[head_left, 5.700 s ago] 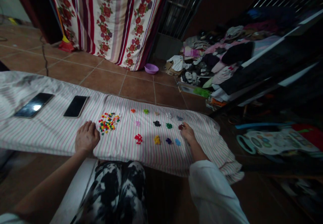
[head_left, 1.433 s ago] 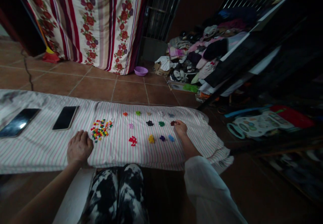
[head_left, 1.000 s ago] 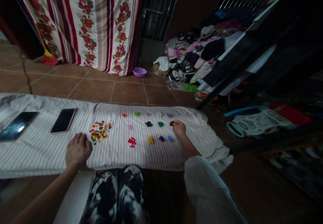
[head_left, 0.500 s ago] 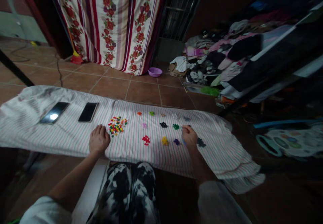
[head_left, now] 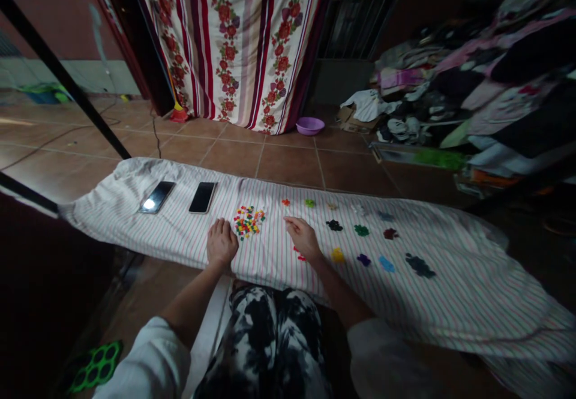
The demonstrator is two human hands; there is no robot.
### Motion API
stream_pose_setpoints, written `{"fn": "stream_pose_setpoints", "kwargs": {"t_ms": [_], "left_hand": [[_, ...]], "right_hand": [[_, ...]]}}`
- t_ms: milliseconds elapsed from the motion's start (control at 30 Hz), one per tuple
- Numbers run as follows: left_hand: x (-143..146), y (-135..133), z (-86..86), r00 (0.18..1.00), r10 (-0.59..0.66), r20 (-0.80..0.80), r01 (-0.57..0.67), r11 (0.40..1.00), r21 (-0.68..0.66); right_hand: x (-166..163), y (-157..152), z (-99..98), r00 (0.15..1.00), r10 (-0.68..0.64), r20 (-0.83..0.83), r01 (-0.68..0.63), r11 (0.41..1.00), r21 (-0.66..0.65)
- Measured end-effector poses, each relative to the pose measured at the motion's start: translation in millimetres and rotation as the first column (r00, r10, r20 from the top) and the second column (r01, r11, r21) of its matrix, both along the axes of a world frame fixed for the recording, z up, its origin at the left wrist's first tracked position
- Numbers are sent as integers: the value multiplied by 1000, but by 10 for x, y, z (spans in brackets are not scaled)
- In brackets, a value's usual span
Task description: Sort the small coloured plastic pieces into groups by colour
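Hands at a heap of small coloured pieces on a cloth. We see the left hand [head_left: 222,243] lying palm down on the striped cloth [head_left: 450,291], fingers together and slightly curled, holding nothing. Its fingertips sit just beside the mixed pile [head_left: 248,221].

The mixed pile is a loose, flat heap of tiny, hard-looking pieces in red, yellow, green and white. It lies between the two hands, a little beyond their fingertips. The right hand [head_left: 303,238] points at the pile from the other side, fingers long and loosely parted, near it but apart. Whether a piece sits between its fingertips we cannot tell.

Under the right wrist shows the red cluster [head_left: 297,256], partly hidden. To the right of the right hand lie small one-colour groups:
- **Near row:** the yellow cluster [head_left: 337,255], the purple cluster [head_left: 363,260], the blue cluster [head_left: 386,263] and a flatter dark patch [head_left: 420,265].
- **Row beyond:** the black cluster [head_left: 333,225], the green cluster [head_left: 360,230] and the dark red cluster [head_left: 390,233].

The cloth is thin, soft and creased, white with fine pink and dark stripes.

Left of the left hand, the nearer phone [head_left: 203,197] and the farther phone [head_left: 157,197] lie side by side. Both are flat glossy black slabs; the farther one reflects a light.

Far beyond the hands we note the brown tile floor [head_left: 288,162], a round purple bowl [head_left: 310,125] and a floral curtain [head_left: 243,39].
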State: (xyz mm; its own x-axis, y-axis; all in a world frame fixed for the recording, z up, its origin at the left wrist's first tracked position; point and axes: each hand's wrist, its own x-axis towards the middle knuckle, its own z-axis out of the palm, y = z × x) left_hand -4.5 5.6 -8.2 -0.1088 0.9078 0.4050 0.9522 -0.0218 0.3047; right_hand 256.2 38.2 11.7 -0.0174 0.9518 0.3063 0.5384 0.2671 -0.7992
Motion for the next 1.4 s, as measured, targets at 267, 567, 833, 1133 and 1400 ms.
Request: {"fn": "stream_pose_setpoints", "kwargs": {"t_ms": [267,567,833,1133,1400], "left_hand": [[16,5,14,1000,-4,14,5,1000,-18],[-1,20,-50,1000,-14,6,13,999,48],[8,19,-46,999,2,-34,0,999,39],[17,4,-12,999,16,-49,-14,999,41],[15,10,-9,1000,8,-25,-7,1000,11]], "right_hand": [[-709,490,12,961,145,235,-147,989,-11],[-1115,823,37,853,188,486,-163,982,-95],[-1206,872,205,745,239,623,-131,968,-214],[-1233,868,238,703,262,661,-154,964,-219],[-1140,815,110,853,188,487,-167,982,-86]]}}
